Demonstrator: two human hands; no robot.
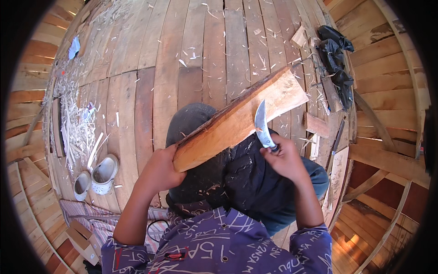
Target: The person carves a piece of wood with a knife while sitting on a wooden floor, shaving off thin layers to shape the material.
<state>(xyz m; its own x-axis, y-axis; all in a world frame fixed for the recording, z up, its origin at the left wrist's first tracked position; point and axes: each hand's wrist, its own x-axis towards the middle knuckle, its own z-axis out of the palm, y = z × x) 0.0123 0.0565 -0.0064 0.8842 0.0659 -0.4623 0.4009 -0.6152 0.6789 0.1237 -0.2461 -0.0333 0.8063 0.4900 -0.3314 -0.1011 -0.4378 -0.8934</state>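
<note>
A long slab of wood [228, 125] with bark along its far edge lies slantwise across my lap, its right end raised farther away. My left hand [163, 169] is closed around its near left end. In my right hand [284, 159] is a knife [261, 122] with a curved blade, gripped by its dark handle. The blade points away from me and overlaps the slab's pale cut face; whether it touches the wood I cannot tell. My fingers hide most of the handle.
Wood shavings [75, 118] litter the plank floor [146, 100], thickest at the left. A pair of light clogs [104, 174] stands at left, near a striped cloth [86, 208] and a cardboard box [83, 241]. Black plastic bags [335, 57] and wood offcuts [316, 125] lie along the right edge.
</note>
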